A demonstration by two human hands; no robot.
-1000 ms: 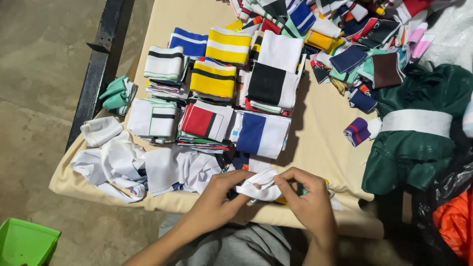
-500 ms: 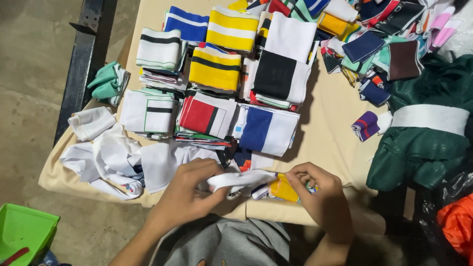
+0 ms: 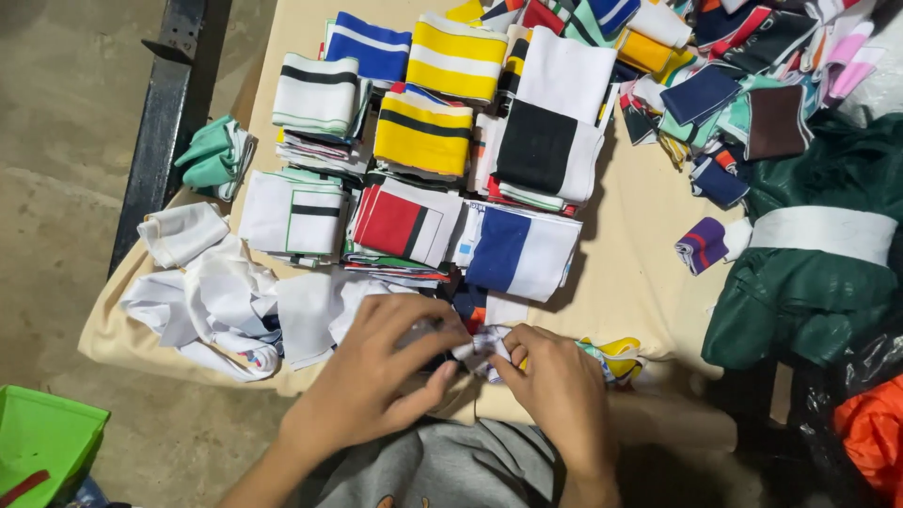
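A small white knit cloth piece [image 3: 482,346] is pinched between both hands at the near edge of the table [image 3: 649,273], just in front of the blue-and-white folded stack [image 3: 520,250]. The left hand [image 3: 381,376] is curled over it, fingers bent and thumb pressed toward the cloth; the right hand [image 3: 560,390] is closed on its other end with fingertips. The piece is judged light, soft and limp, not fragile, likely to sag and crumple unless held at two edges or corners; grip by the hems seems best. A yellow scrap [image 3: 616,356] lies just beside the right hand. Loose white cloth pieces [image 3: 216,306] are heaped to the left, touching the table edge. Folded stacks are laid in rows behind: red-and-white [image 3: 400,224], yellow-striped [image 3: 423,132], black-and-white [image 3: 546,141]. A dark green garment with a white band [image 3: 818,273] is seen at right. The surface is a beige cloth-covered table, slightly soft. Bare concrete floor [image 3: 56,141] and a green plastic bin [image 3: 42,442] are seen at left.
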